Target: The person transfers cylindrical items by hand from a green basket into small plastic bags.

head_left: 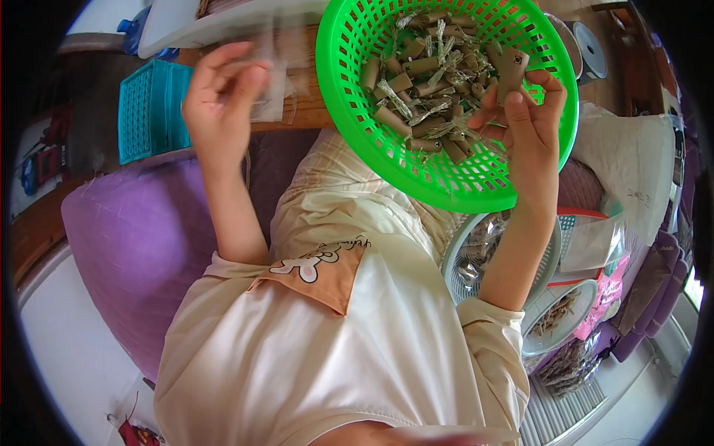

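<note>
Bright scene, edges bowed; left fingers [248, 87] blurred, their exact outline uncertain.

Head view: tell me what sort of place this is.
Probably a room in a home, maybe a living room: purple padded seating, a wooden table, and a large green basket of brown tubes.

Between the left hand [225, 104] and the right hand [534, 123], the green basket [439, 195] blocks a low path, leaving room over the lap [316, 171] nearer the body, while a teal basket [151, 115] crowds the left hand's outer side.
</note>
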A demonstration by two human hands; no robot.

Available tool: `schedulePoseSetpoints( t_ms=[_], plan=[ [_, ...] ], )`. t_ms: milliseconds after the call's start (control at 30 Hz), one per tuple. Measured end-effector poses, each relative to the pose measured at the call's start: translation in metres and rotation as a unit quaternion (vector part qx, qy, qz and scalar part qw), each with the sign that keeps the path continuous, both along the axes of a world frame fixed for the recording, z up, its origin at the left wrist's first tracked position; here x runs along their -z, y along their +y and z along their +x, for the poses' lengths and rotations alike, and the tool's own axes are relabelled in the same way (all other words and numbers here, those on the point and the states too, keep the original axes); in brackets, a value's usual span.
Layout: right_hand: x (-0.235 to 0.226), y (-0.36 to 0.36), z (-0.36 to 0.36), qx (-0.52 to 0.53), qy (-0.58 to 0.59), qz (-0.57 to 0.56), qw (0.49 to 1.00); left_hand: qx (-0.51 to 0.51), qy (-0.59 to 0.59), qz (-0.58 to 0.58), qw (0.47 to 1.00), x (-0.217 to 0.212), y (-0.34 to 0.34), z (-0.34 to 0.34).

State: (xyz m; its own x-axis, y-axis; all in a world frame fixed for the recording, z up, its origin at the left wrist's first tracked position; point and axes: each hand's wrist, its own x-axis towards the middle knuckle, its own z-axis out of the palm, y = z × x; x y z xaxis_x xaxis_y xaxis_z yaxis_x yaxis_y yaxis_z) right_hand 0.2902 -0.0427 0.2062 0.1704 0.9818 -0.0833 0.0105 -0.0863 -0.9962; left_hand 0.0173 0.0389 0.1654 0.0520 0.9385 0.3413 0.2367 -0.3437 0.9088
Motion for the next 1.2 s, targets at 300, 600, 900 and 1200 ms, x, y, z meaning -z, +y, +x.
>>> schedulePoseSetpoints(
  t_ms=[300, 600, 900, 1200],
  plan=[
    [0.002, -0.007, -0.025, 0.003, 0.237, 0.066, 0.969, 0.325, -0.128, -0.214, 0.912, -0.027, -0.056, 0.099],
    [-0.001, -0.022, -0.022, -0.007, 0.114, 0.006, 0.993, 0.217, 0.005, -0.05, 0.975, -0.026, -0.046, 0.096],
    [0.001, -0.018, -0.024, 0.134, 0.149, 0.033, 0.979, 0.205, -0.045, -0.139, 0.968, -0.025, -0.049, 0.101],
    [-0.016, -0.041, -0.001, 0.28, -0.118, 0.194, 0.933, 0.237, -0.031, -0.177, 0.955, -0.015, -0.045, 0.098]
  ],
)
